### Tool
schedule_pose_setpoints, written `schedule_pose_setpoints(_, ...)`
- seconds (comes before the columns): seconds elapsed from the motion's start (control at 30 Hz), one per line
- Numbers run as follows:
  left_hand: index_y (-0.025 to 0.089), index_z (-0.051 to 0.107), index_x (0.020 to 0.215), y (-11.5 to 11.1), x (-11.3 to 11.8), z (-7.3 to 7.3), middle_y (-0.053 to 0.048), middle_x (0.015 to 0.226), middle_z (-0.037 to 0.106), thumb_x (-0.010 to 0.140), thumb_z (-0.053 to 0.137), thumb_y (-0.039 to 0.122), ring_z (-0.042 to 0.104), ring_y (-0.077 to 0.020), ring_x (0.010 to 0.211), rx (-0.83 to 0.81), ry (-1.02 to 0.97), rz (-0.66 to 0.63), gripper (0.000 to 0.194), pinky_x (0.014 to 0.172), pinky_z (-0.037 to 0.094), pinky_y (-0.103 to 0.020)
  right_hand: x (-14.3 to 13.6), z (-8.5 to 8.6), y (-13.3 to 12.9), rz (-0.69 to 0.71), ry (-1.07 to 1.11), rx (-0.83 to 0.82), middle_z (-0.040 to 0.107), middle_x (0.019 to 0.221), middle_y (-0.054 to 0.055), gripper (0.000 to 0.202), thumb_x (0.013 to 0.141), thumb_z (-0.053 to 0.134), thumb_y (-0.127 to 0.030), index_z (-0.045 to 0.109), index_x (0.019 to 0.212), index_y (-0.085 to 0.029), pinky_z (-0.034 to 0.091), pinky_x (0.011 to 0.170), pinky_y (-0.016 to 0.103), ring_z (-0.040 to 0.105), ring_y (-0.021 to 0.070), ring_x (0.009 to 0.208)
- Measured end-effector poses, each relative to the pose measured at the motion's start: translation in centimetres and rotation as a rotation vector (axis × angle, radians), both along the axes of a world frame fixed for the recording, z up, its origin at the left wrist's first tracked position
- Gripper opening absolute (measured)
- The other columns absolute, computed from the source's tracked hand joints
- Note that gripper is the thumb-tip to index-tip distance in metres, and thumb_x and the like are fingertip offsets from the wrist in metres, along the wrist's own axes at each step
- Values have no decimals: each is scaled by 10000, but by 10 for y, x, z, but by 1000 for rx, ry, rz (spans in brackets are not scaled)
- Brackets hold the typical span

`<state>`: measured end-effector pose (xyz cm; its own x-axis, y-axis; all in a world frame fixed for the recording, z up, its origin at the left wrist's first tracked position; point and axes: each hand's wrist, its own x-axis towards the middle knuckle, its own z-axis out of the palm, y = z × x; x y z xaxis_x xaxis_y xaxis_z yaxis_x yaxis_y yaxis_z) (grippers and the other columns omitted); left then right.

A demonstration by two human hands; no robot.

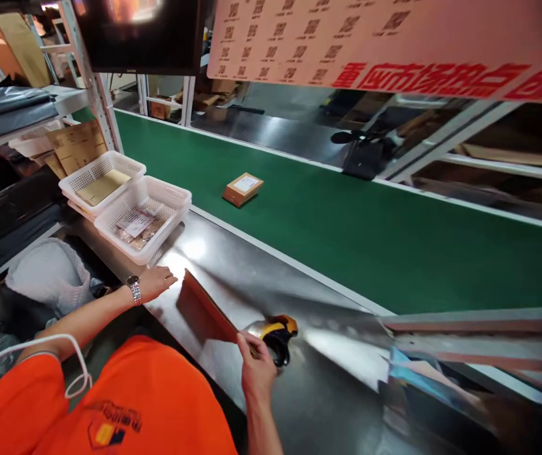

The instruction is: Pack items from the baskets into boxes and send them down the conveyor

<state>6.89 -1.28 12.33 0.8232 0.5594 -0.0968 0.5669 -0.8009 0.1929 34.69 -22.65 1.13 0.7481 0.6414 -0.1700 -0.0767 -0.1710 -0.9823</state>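
The left arm (91, 321) reaches out, with the left hand (155, 283) loose and its fingers pointing right. The right hand (258, 366) (lower down in view) pinches, its thumb and fingers bent.

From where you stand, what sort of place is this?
Probably a parcel-packing station: a labelled carton sits on what looks like a green conveyor belt, a tape dispenser rests on the metal bench, and the right hand holds cardboard.

Two hands (258, 366) — one cardboard panel (208, 313), one tape dispenser (278, 333)
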Motion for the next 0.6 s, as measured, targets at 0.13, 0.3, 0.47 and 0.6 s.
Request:
schedule_pose_setpoints(0.13,118,776,974,-8,-18,-11,-115,988,769,1045,659,86,676,-244,1025,40,117,-80,141,938,522,-362,1,-4,-2,129,29,-24,840,1032,128,508,689,868,-686,811,858,-211,591,1024,531,753,343,1054)
schedule_pose_setpoints(0.3,127,754,868,0,-27,-23,-96,887,750,1008,692,75,656,-234,964,-18,120,-74,162,901,493,-339,5,-6,3,209,9,-73,847,1065,129,504,706,844,-689,838,892,-221,560,1087,551,752,358,1102)
schedule_pose_setpoints(0.47,135,754,865,21,-21,-33,-101,918,753,985,684,82,654,-242,990,-174,65,2,148,934,489,-347,11,-1,2,258,0,-84,850,1032,129,470,700,861,-684,840,836,-235,576,1070,551,760,361,1082)
schedule_pose_setpoints(0.6,159,762,894,12,-41,-41,-48,893,750,934,743,140,663,-214,885,-269,-5,149,49,822,494,-303,19,8,2,290,9,-112,851,990,134,461,678,889,-678,861,802,-235,597,1040,533,769,377,1060)
